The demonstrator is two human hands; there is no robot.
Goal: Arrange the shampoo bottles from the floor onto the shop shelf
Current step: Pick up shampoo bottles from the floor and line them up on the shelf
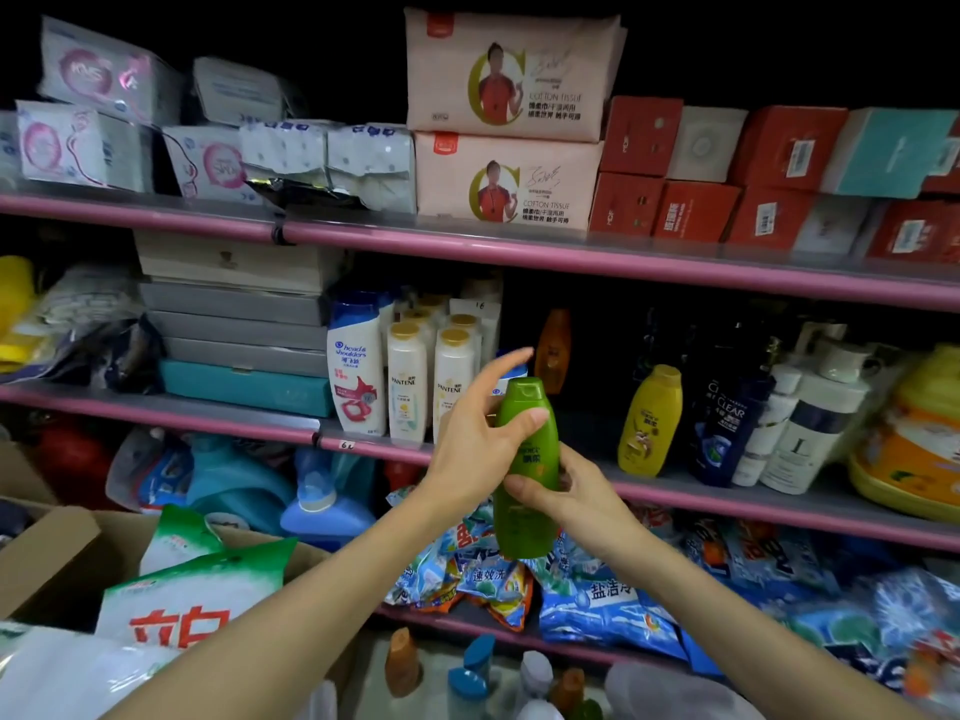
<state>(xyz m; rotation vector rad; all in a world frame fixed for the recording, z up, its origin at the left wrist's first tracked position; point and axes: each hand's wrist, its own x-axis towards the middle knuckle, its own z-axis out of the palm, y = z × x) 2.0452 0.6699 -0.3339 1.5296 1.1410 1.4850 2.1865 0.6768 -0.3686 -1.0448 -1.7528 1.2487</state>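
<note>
Step in hand: carrying one green shampoo bottle (525,467) up toward the middle shelf (675,493); by my reading it is not yet set down.
Green shampoo bottle: upright, held in the air in front of the shelf's front edge, level with the gap between the Pantene bottles (408,387) and the yellow bottle (649,420).
Right hand (569,491): fingers curled round the lower half of the bottle, carrying it.
Left hand (480,433): thumb pressed on the upper body just below the cap, the other fingers stretched out behind the bottle; it steadies rather than carries.
Next move, as a judgement: push the bottle forward over the pink front edge into that gap and stand it on its base, label out, clear of the orange bottle (553,350) at the back.
Left to do: more bottles stand on the floor (374,683) at the bottom edge of view, among them an orange-brown bottle (401,662) and a blue-capped bottle (475,672).
Readable writing: "head & shoulders" on the white-and-blue bottle (356,371); "PANTENE" on the cream ones; "CLEAR" on the dark bottle (724,423); "COTTON TISSUE" on the pink packs (511,75) on the top shelf.
Green bottle's label: small print, too blurred to read.
</note>
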